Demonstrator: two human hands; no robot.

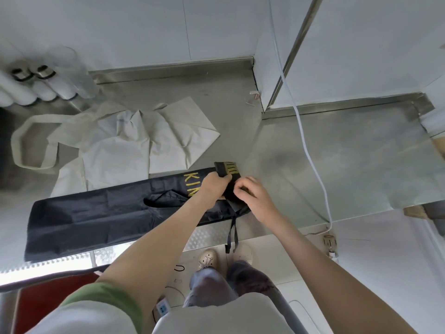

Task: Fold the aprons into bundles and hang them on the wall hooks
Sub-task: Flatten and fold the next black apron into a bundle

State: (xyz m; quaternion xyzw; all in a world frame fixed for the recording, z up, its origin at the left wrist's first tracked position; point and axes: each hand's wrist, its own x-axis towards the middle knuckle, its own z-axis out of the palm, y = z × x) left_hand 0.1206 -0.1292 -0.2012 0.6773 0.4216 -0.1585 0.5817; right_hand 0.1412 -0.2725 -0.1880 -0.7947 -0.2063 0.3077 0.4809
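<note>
Worktop (337, 153): carrying both aprons.
Black apron (96, 218): lying as a long folded strip along the near edge, with its 3 o'clock end rolled up.
White apron (125, 150): lying spread at 11 o'clock, just beside the black one.
Left grip (213, 185): clasping the rolled end.
Right grip (252, 196): pinching that roll from 3 o'clock.
Strap (232, 232): hanging off the edge.

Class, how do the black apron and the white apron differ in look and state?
The black apron is folded into a long narrow strip; the white apron lies spread and creased. The black apron bears yellow lettering; the white apron shows none clearly. The left hand and right hand grip the black apron's rolled end; the white apron is untouched. Both lie on the steel counter.
</note>
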